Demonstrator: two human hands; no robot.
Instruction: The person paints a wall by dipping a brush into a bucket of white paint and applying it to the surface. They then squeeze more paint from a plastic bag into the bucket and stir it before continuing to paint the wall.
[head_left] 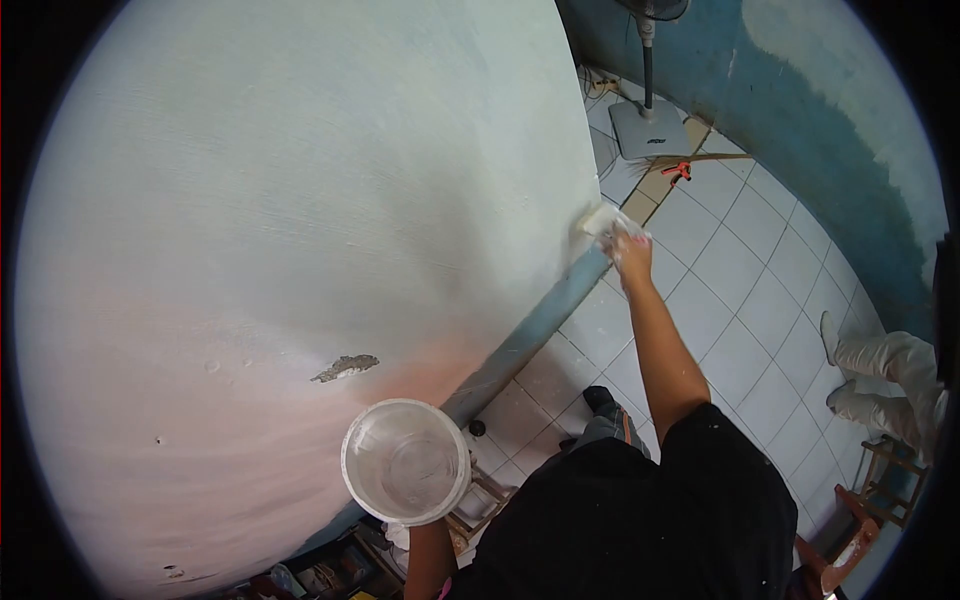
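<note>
My right hand (630, 252), smeared with white, is closed around what looks like a wide, pale paintbrush (600, 218). The brush touches the wall (330, 190) near its right edge, just above the blue-grey strip (535, 320) along its bottom. Lower down, my left arm (430, 560) reaches up to a translucent white bucket (408, 465) and supports it in front of the wall. The bucket hides the fingers of that hand. Whitish residue coats the bucket's inside. Fresh pale coating covers much of the wall, while its lower left is pinkish.
A chipped patch (346, 368) marks the wall. Beyond its edge a fan base (648, 130) stands on white floor tiles (740, 270), near a red clamp-like object (680, 172). At right are another person's legs (885, 370), a wooden stool (890, 480) and a reddish chair (845, 540).
</note>
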